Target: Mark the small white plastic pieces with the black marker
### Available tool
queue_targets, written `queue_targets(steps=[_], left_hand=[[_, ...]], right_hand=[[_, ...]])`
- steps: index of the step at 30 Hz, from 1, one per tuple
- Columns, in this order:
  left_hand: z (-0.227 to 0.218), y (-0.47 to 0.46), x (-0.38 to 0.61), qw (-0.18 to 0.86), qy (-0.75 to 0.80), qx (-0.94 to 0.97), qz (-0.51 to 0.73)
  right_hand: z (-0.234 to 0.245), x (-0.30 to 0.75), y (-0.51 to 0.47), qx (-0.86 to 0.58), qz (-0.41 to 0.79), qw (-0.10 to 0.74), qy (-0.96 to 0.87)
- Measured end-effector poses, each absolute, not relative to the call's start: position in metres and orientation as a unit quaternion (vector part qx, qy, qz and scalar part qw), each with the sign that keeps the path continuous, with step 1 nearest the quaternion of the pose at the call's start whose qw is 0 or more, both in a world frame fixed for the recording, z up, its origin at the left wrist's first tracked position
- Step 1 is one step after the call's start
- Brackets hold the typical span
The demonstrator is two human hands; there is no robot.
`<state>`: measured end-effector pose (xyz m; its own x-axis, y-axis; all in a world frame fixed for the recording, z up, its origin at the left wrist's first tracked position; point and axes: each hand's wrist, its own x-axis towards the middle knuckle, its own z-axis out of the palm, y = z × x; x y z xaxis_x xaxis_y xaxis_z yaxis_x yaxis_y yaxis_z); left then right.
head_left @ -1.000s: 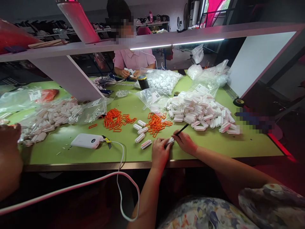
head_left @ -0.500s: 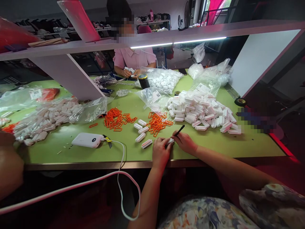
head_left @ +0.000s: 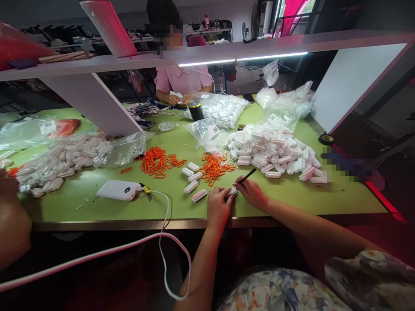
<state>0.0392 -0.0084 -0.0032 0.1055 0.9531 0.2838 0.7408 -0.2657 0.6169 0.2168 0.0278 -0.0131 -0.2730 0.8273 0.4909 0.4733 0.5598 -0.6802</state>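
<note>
My left hand (head_left: 219,205) is closed around a white plastic connector housing (head_left: 232,191) close to the table's front edge. In my right hand (head_left: 252,192) a slim black pen-like tool (head_left: 247,175) is pinched, its upper end pointing up and right. Its lower end is at the housing, hidden by my fingers. Left of my hands lie several finished-looking white housings (head_left: 199,195) with orange showing on some. Just beyond is a pile of orange rectangular frames (head_left: 215,168). A large heap of white housings (head_left: 269,149) lies beyond my right hand.
A white power bank (head_left: 118,190) with a white cable (head_left: 167,207) lies to the left. Another orange pile (head_left: 157,160) and bagged white parts (head_left: 68,157) are farther left. A co-worker (head_left: 183,80) sits opposite, behind a dark can (head_left: 196,111). A shelf (head_left: 207,55) spans overhead.
The black tool in my right hand has tilted, its upper end moving slightly right and lower. My left hand stays in place on the housing. At the far left, another person's arm has shifted.
</note>
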Motion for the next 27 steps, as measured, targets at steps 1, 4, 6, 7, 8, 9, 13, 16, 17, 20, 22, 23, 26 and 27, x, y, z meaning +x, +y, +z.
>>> queue_targets(steps=[1, 4, 6, 7, 8, 9, 13, 16, 17, 20, 22, 23, 26, 27], left_hand=[[-0.0035, -0.0083, 0.0392, 0.162, 0.583, 0.725, 0.327], [-0.0044, -0.0079, 0.0388, 0.162, 0.582, 0.726, 0.329], [-0.0046, -0.0077, 0.0386, 0.164, 0.581, 0.727, 0.329], [-0.0045, -0.0076, 0.0385, 0.165, 0.58, 0.727, 0.329], [-0.0044, -0.0075, 0.0384, 0.166, 0.579, 0.727, 0.329], [-0.0042, -0.0074, 0.0383, 0.167, 0.579, 0.727, 0.329], [-0.0032, -0.0077, 0.0383, 0.168, 0.582, 0.726, 0.325], [-0.0029, -0.008, 0.0386, 0.167, 0.584, 0.726, 0.322], [-0.0029, -0.008, 0.0386, 0.167, 0.584, 0.726, 0.323], [-0.0031, -0.0077, 0.0384, 0.171, 0.58, 0.725, 0.328], [-0.0034, -0.0075, 0.0383, 0.171, 0.58, 0.724, 0.331], [-0.0036, -0.0074, 0.0383, 0.17, 0.58, 0.724, 0.332], [-0.0046, -0.0076, 0.0383, 0.164, 0.576, 0.726, 0.339], [-0.0049, -0.0076, 0.0383, 0.162, 0.574, 0.726, 0.341]], right_hand=[[-0.0131, 0.2166, 0.0278, -0.423, 0.206, 0.428, -0.772], [-0.0145, 0.2156, 0.028, -0.428, 0.202, 0.42, -0.774], [-0.0158, 0.2151, 0.0284, -0.432, 0.197, 0.413, -0.777], [-0.0163, 0.2149, 0.0286, -0.434, 0.194, 0.41, -0.779], [-0.0166, 0.2146, 0.0288, -0.435, 0.189, 0.406, -0.781], [-0.0166, 0.2143, 0.0289, -0.434, 0.184, 0.402, -0.785], [-0.0148, 0.2122, 0.029, -0.425, 0.158, 0.382, -0.805], [-0.0138, 0.2115, 0.0292, -0.417, 0.152, 0.382, -0.811], [-0.0139, 0.2119, 0.0293, -0.416, 0.156, 0.391, -0.806], [-0.0151, 0.2146, 0.0298, -0.424, 0.18, 0.43, -0.776], [-0.0161, 0.2167, 0.0301, -0.431, 0.195, 0.446, -0.76], [-0.0165, 0.2174, 0.0302, -0.433, 0.2, 0.45, -0.756], [-0.0172, 0.2176, 0.0308, -0.43, 0.205, 0.452, -0.754], [-0.0173, 0.2172, 0.031, -0.429, 0.205, 0.454, -0.754]])
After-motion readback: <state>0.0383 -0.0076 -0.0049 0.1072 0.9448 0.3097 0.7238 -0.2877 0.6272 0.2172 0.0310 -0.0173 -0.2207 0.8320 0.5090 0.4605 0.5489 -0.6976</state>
